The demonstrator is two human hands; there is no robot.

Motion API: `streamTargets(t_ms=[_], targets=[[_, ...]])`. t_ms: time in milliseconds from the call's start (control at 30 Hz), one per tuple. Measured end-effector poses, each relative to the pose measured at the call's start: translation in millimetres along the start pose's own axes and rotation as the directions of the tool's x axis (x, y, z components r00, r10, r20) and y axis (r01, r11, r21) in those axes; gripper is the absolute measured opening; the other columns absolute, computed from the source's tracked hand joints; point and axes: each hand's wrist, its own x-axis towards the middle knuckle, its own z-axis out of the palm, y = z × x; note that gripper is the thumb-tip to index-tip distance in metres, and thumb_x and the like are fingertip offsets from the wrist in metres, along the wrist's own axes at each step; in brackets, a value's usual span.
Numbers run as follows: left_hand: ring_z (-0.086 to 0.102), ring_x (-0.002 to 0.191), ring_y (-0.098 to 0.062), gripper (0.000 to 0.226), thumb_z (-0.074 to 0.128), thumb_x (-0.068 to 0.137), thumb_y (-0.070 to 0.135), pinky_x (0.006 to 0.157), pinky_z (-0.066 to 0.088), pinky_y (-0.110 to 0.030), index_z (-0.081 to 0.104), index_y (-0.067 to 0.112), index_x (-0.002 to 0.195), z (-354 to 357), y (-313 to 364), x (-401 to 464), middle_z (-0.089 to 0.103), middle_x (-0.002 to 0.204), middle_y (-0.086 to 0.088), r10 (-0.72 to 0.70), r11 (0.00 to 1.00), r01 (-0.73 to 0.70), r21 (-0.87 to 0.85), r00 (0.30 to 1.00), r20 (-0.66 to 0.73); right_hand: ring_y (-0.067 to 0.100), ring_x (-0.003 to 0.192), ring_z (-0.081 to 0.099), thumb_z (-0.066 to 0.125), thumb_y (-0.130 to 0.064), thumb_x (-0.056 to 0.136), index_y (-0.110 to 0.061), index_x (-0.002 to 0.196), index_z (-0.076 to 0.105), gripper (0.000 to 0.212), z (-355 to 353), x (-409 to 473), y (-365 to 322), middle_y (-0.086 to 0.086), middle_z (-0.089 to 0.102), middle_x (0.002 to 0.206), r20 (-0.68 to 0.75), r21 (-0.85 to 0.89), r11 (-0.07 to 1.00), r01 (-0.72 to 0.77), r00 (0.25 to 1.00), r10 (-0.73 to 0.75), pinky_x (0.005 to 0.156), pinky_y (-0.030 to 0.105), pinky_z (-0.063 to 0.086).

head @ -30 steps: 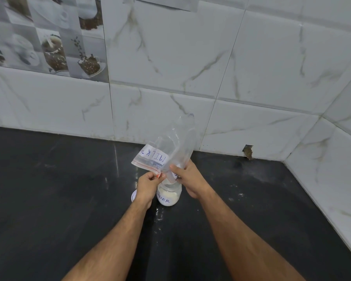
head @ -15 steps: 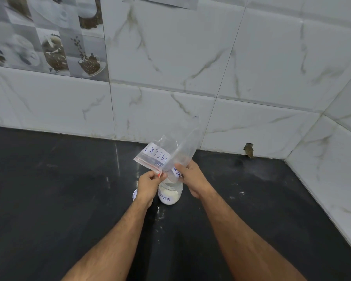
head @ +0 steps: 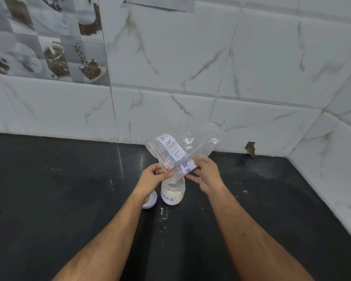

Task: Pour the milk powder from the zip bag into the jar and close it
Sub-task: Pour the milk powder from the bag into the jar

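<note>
A clear zip bag (head: 193, 146) with a white label reading "MILK PO..ER" is held upside down, its mouth just above the open jar (head: 173, 192). The small clear jar stands on the black counter and holds white powder; it bears a handwritten label. My left hand (head: 152, 178) pinches the bag's zip edge at the left. My right hand (head: 206, 175) holds the bag's other side near the label. The bag looks nearly empty. A white lid (head: 151, 201) lies flat left of the jar, partly hidden by my left wrist.
The black counter (head: 69, 189) runs to a white marble-tile wall (head: 170, 57) behind and at the right corner. Specks of spilled powder (head: 164, 214) lie in front of the jar. A small hole (head: 251, 148) shows in the back wall's base.
The bag has tilted over to the right and lower, its closed end now pointing up-right. My right hand has loosened and shifted along the bag; the left still pinches the zip edge.
</note>
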Motion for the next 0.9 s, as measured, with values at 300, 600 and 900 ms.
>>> streamTargets(t_ms=[300,600,900], targets=[[0.051,0.068,-0.005,0.025,0.066,0.093,0.038,0.06,0.036,-0.022,0.072,0.018,0.107,6,32,16,0.067,0.082,0.006,-0.05,0.998,0.05,0.045,0.999,-0.004,0.027,0.086,0.078,0.049,-0.02,0.104,-0.011,0.123,0.06,0.024,-30,1,-9,0.008,0.08,0.097,0.035,0.269,0.954,-0.134,0.991,0.129,0.063,0.042,0.061],[0.054,0.062,-0.017,0.01,0.066,0.093,0.014,0.058,0.045,-0.029,0.066,0.005,0.097,61,43,30,0.063,0.074,-0.012,0.017,1.0,-0.015,0.018,0.996,-0.087,0.033,0.09,0.077,0.049,-0.02,0.105,-0.007,0.122,0.06,0.024,-74,-1,-20,0.014,0.079,0.099,0.008,0.337,0.927,-0.165,0.985,0.172,0.068,0.048,0.061],[0.061,0.051,-0.018,0.006,0.074,0.086,0.015,0.053,0.056,-0.031,0.07,0.01,0.087,112,37,36,0.07,0.066,-0.008,0.102,0.971,-0.054,0.232,0.975,-0.2,0.031,0.087,0.076,0.055,-0.018,0.102,-0.007,0.116,0.062,0.019,-124,2,-31,0.015,0.076,0.103,-0.136,0.22,0.956,-0.192,0.965,0.225,0.054,0.038,0.061]])
